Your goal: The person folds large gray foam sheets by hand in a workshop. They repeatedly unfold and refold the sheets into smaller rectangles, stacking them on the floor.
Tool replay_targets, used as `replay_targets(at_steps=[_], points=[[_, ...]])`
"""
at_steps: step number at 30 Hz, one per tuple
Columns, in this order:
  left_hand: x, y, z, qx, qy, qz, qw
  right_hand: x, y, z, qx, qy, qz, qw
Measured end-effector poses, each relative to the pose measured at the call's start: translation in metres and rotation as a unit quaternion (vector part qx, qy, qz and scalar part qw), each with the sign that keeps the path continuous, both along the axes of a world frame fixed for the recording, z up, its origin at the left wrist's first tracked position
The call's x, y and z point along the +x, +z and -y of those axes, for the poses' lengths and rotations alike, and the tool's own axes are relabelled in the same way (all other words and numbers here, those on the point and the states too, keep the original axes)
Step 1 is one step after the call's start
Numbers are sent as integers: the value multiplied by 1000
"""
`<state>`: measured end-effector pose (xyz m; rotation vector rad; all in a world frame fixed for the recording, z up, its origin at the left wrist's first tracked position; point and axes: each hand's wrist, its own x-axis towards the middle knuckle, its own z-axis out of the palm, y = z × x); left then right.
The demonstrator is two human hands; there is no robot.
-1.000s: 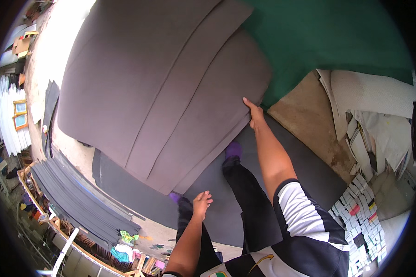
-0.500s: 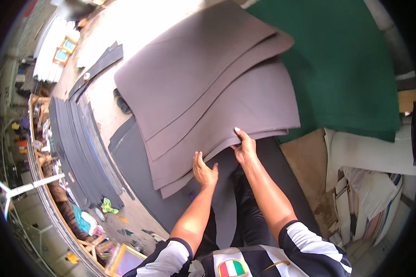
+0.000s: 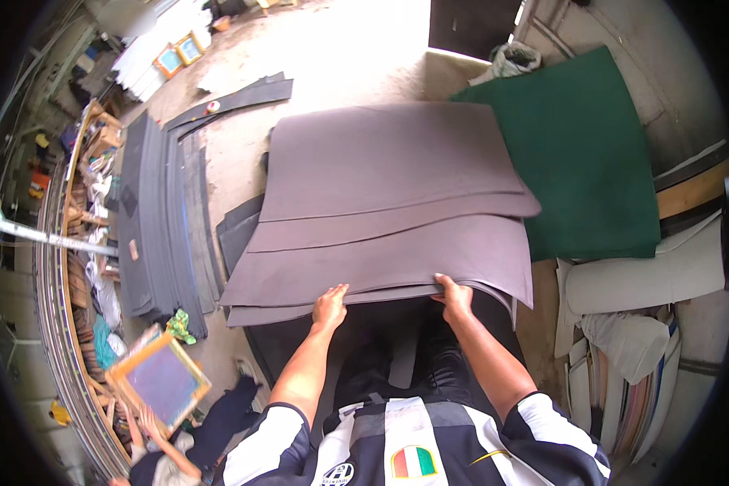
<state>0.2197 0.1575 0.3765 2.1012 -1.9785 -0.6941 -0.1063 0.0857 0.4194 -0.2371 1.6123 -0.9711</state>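
A stack of large grey-brown flexible sheets (image 3: 389, 162) lies in front of me, with stepped, slightly curled layers. At its near edge, my left hand (image 3: 330, 309) touches the sheets, fingers stretched out over the edge; its thumb is not clearly visible. Farther right along that edge, my right hand (image 3: 454, 298) grips the sheets, thumb on top and the other fingers underneath. Dark material lies below the near edge, around my legs.
A green sheet (image 3: 575, 154) lies at the right, beyond a rolled pale sheet (image 3: 648, 279). Long dark strips (image 3: 150, 219) are stacked at the left. Another person (image 3: 174, 449) at the lower left holds a framed panel (image 3: 158, 381). A wrapped bundle (image 3: 517, 58) stands at the back.
The grey-brown stack has swung round and now lies flatter and squarer to me. My left hand has come onto its near edge. Another person with a framed panel has come into view.
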Motion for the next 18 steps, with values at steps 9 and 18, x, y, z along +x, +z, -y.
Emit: replay_targets(at_steps=[9, 18], points=[[-15, 31, -107, 20, -86, 58, 994, -47, 8, -133, 81, 23, 12, 996], [-77, 61, -249, 47, -128, 101, 985, -122, -9, -281, 96, 63, 55, 992]])
